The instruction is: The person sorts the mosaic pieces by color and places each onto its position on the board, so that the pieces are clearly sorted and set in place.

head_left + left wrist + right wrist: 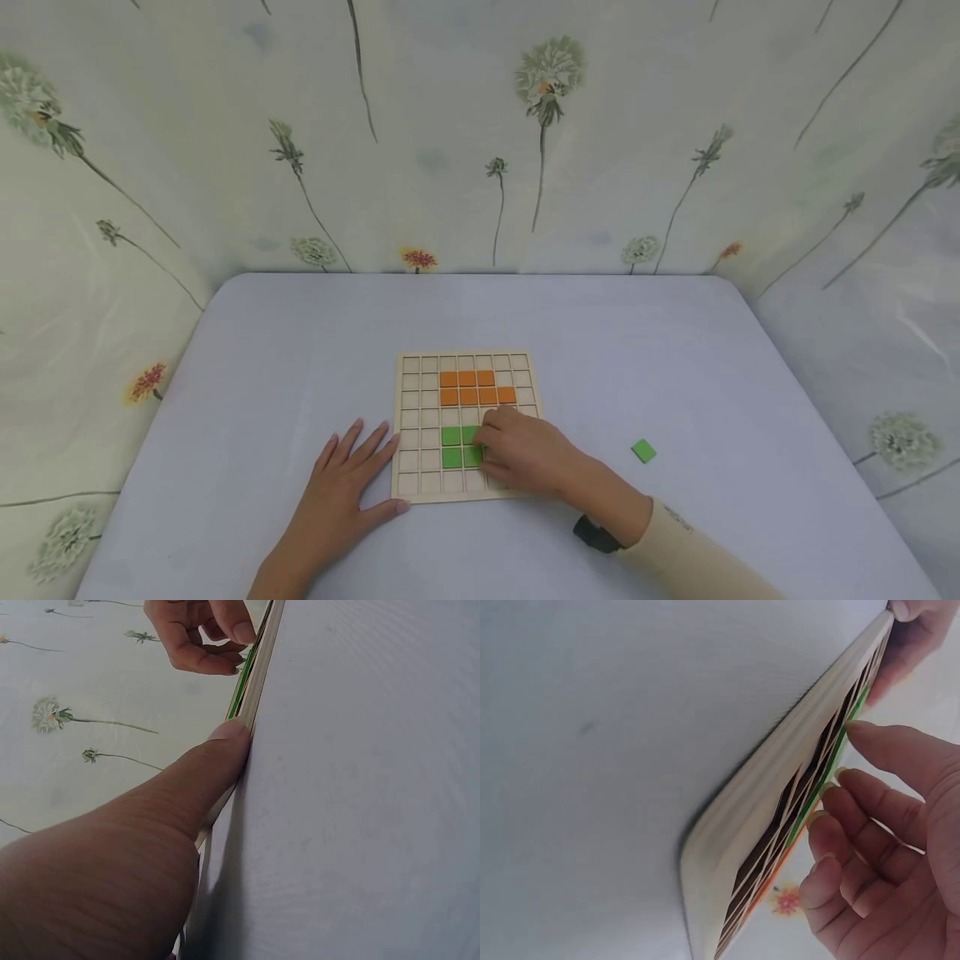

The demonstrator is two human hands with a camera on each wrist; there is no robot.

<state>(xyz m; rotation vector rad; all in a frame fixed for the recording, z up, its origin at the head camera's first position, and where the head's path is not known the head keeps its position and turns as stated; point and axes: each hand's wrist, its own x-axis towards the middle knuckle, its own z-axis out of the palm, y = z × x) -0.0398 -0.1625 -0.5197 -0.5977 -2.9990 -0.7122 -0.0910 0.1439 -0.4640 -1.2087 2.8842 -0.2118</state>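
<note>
The square wooden grid board lies flat on the table. My left hand is spread at its left edge, with the thumb against the front left corner and fingertips at the side rim. Over the board's lower right, my right hand has its fingers curled, thumb and fingertips down at a green tile in the grid. That hand partly covers the tiles beneath it. Several green tiles sit in a block of cells to its left. Farther up, two rows of orange tiles fill cells.
One loose green tile lies on the white-covered table, right of the board and beyond the right forearm. A dark band shows at the right wrist. Flower-patterned cloth stands behind and beside the table.
</note>
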